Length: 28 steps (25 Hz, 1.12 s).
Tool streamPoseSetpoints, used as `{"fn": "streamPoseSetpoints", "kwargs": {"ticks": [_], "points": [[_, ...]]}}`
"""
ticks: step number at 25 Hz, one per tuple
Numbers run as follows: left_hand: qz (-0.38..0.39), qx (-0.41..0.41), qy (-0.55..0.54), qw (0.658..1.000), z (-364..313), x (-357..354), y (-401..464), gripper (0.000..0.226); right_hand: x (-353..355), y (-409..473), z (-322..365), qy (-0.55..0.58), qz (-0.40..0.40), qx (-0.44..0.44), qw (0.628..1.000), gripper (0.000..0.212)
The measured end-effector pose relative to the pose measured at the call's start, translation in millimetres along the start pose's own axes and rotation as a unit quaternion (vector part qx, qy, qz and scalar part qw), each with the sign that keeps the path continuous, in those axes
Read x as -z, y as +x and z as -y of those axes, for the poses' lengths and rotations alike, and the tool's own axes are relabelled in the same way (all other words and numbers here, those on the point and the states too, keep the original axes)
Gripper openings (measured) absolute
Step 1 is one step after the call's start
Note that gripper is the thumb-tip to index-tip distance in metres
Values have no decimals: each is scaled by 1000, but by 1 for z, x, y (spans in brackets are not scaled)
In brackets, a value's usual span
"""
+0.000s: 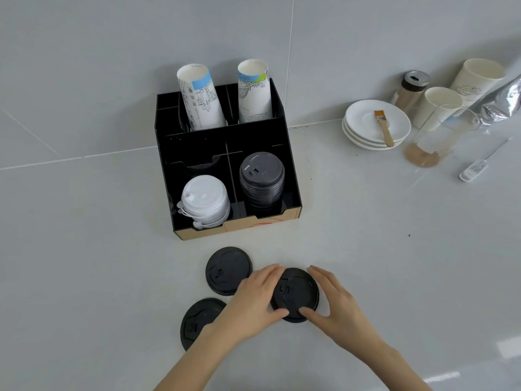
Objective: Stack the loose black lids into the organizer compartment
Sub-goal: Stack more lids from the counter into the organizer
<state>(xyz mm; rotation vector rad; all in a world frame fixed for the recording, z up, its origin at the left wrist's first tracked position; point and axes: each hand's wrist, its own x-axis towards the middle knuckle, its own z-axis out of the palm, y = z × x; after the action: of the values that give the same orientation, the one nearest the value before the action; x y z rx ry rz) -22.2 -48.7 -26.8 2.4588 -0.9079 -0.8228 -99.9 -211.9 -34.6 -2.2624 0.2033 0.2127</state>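
Note:
Three loose black lids lie on the grey counter in front of the black organizer. My left hand and my right hand both grip the rim of the right lid, fingers on its far edge and thumbs on its near edge. A second lid lies to the left, partly under my left hand. The third lid sits nearer me, partly covered by my left wrist. The organizer's front right compartment holds a stack of black lids; the front left one holds white lids.
Two stacks of paper cups stand in the organizer's back compartments against the tiled wall. At the right are stacked white saucers with a brush, a tilted glass, paper cups, a shaker, a foil bag and a thermometer.

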Motion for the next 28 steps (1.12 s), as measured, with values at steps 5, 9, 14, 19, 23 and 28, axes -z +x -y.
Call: {"fn": "streamPoseSetpoints", "kwargs": {"ticks": [5,9,14,19,23,28], "points": [[0,-9,24,1000,-1,-10,-1,72,-10,-8,-5,-9,11,6,1000,67],[-20,-8,10,1000,-1,-10,-1,69,-11,-6,-7,-9,-9,5,1000,62],[-63,5,-27,998,-1,-5,-1,67,-4,-3,-1,3,-39,4,999,56],[-159,24,-65,985,-3,3,-1,67,5,4,10,21,-73,4,997,51],[-222,29,-81,971,-6,11,-2,65,13,13,23,39,-86,15,995,48],[-262,28,-108,959,-7,30,-1,63,25,30,40,35,-95,47,994,47]]}}
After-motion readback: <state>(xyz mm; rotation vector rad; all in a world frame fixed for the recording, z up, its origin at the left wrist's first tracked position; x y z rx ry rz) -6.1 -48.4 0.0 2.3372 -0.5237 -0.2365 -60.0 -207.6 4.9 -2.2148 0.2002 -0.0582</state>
